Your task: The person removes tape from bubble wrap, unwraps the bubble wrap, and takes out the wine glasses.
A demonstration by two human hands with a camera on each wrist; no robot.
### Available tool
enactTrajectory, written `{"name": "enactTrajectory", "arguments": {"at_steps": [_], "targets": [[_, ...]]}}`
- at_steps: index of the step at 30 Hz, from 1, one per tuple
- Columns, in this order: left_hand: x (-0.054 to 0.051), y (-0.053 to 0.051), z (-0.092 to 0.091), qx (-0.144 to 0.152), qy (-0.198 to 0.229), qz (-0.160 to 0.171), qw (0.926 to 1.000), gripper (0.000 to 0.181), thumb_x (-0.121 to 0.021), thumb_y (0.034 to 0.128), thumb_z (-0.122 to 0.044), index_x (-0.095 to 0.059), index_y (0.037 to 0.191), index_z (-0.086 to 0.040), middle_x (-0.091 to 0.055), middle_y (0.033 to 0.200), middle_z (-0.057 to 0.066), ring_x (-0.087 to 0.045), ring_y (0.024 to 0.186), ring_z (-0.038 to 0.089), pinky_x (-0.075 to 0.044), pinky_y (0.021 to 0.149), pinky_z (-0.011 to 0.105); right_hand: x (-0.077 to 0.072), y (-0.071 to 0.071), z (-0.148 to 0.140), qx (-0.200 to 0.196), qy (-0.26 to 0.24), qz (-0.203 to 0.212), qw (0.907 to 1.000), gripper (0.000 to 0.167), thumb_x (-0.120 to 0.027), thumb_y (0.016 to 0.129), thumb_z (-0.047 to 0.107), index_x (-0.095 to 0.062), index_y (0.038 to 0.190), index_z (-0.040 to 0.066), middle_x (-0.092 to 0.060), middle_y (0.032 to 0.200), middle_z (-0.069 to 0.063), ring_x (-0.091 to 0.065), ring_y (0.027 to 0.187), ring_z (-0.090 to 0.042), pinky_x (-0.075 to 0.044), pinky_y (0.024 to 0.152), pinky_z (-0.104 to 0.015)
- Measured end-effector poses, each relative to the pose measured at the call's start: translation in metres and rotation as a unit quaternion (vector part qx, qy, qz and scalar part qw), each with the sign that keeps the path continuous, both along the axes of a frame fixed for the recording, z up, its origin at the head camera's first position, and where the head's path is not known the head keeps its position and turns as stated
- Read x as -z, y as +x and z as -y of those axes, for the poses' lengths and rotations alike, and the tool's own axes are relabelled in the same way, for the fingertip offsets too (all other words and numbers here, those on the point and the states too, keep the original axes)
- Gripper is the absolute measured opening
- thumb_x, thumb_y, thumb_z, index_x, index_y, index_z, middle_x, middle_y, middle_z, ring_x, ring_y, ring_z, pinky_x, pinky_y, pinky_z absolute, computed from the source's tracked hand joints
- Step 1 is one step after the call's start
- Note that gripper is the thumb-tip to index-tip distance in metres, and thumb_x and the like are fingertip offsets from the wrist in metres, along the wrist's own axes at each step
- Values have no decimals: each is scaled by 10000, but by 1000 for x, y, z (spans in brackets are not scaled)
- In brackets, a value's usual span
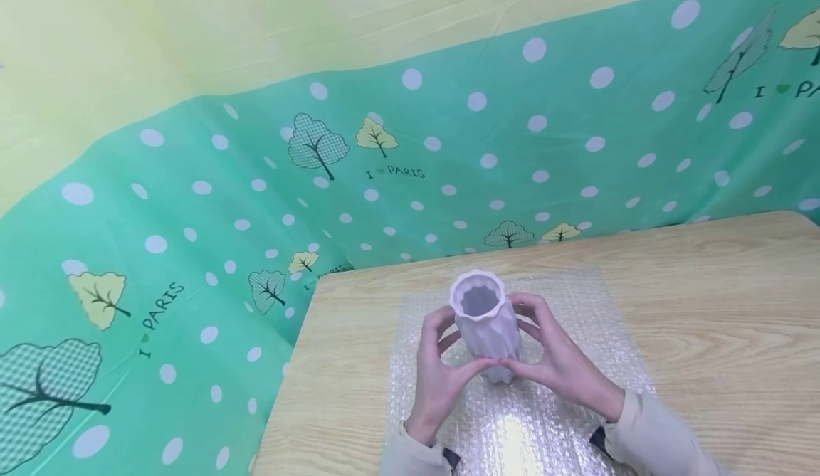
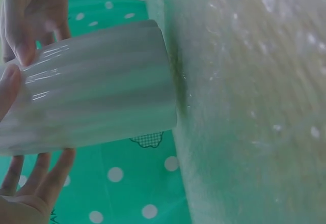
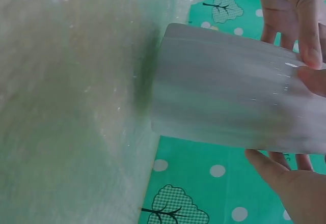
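Note:
A pale, whitish vase with a scalloped rim and fluted sides stands roughly upright between both hands, its open mouth facing up. The left hand grips it from the left, and the right hand from the right. Both thumbs meet or nearly meet on its near side, while the fingers curve round the far side. Under it lies a sheet of bubble wrap. In the left wrist view the smooth lower part of the vase is close to the wrap; whether it touches I cannot tell.
The bubble wrap is spread over a light wood-grain table. Behind the table and along its left side hangs a green and yellow cloth printed with white dots, trees and lettering.

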State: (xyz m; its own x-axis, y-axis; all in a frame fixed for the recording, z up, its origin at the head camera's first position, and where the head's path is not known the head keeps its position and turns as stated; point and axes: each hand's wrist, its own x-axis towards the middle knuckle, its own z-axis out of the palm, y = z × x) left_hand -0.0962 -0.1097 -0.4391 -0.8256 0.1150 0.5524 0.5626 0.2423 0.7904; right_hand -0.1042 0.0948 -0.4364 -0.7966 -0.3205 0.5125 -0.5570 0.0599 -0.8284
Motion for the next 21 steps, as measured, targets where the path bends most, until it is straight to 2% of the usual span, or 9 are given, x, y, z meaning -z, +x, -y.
{"name": "enactTrajectory", "arguments": {"at_steps": [5, 12, 21], "targets": [[4, -2, 0, -5, -7, -28, 10000, 873, -903, 651, -87, -438, 1390, -103, -501, 1367, 113, -544, 1252, 282, -547, 992, 401, 4, -2, 0, 33, 1, -82, 10000, 934, -817, 631, -177, -336, 1411, 3, -394, 1432, -156, -391, 1326, 14, -366, 1101, -177], [6, -2, 0, 11, -24, 15, 10000, 843, -888, 690, -131, -432, 1399, -133, -497, 1377, 89, -541, 1259, 264, -544, 997, 402, 7, -6, -2, 82, 173, -106, 9998, 949, -831, 636, -143, -326, 1424, 9, -398, 1439, -158, -393, 1322, 21, -370, 1098, -179], [3, -1, -1, 101, 11, 416, 9991, 804, -868, 738, -182, -427, 1410, -193, -485, 1412, 42, -520, 1302, 268, -532, 1016, 394, 6, -7, -5, 118, 488, -117, 9987, 950, -842, 665, -93, -303, 1440, 11, -380, 1464, -120, -441, 1321, -110, -400, 1088, -183]]}}
